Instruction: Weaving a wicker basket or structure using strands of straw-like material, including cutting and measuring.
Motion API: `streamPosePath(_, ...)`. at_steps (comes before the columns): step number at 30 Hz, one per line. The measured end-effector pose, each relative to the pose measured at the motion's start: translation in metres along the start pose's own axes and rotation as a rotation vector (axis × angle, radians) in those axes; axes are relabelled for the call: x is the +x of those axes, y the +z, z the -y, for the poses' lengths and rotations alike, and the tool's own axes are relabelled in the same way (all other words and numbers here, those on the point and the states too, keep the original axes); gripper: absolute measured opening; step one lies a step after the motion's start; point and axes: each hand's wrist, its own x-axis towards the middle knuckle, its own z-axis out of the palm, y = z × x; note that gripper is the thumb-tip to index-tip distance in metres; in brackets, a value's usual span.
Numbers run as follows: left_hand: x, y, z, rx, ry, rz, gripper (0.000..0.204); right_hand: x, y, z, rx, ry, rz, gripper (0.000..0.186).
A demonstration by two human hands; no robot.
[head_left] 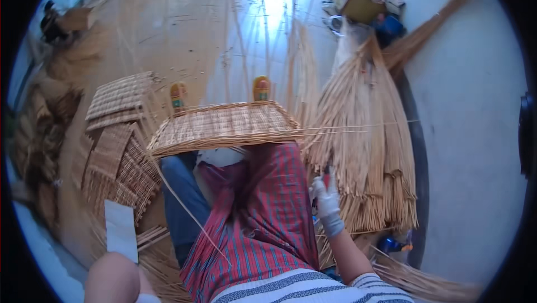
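Observation:
My right hand (328, 205), in a white glove, is closed around a small red-and-dark tool (327, 176) whose kind I cannot make out. It is to the right of my lap, beside a large bundle of straw-coloured strips (363, 135). Across my knees lies a shallow woven wicker tray (224, 123) with a raised rim. Long loose strands stick out from its right end, and one strand (187, 205) trails from its left corner over the red checked cloth (274, 208) on my lap. My left hand is not visible.
Several woven panels (120, 160) are stacked on the floor to the left, near a pale flat sheet (120, 230). Two yellow slippers (261, 88) show beyond the tray. A box of odds and ends (363, 5) stands at the far right, by the white wall (475, 135).

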Motion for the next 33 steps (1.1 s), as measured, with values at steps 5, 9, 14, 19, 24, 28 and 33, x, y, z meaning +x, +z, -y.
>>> streamPosePath(5, 0.013, -0.017, 0.010, 0.121, 0.009, 0.064, 0.029, 0.003, 0.017, 0.006, 0.022, 0.052, 0.065, 0.042)
streamPosePath(9, 0.044, 0.013, 0.038, 0.163, 0.513, 0.521, 0.037, -0.016, 0.051, 0.070, -1.006, -0.498, 0.408, 0.063)
streamPosePath(14, -0.066, 0.174, 0.138, 0.360, 0.584, 0.997, 0.056, -0.018, 0.085, 0.062, -1.300, -0.594, 0.553, 0.078)
streamPosePath(19, -0.101, 0.193, 0.151, 0.258, 0.620, 0.999, 0.026, -0.004, 0.095, 0.046, -1.290, -0.577, 0.487, 0.076)
streamPosePath(24, -0.078, 0.120, 0.125, -0.094, 0.507, 1.107, 0.023, 0.032, 0.093, 0.041, -1.147, -0.804, 0.190, 0.090)
streamPosePath(28, -0.073, 0.108, 0.123, -0.135, 0.514, 1.043, 0.025, 0.060, 0.109, 0.043, -1.270, -0.782, 0.211, 0.084)
streamPosePath(33, -0.078, 0.106, 0.127, -0.168, 0.466, 0.974, 0.027, 0.087, 0.127, -0.007, -1.350, -0.890, 0.161, 0.060)
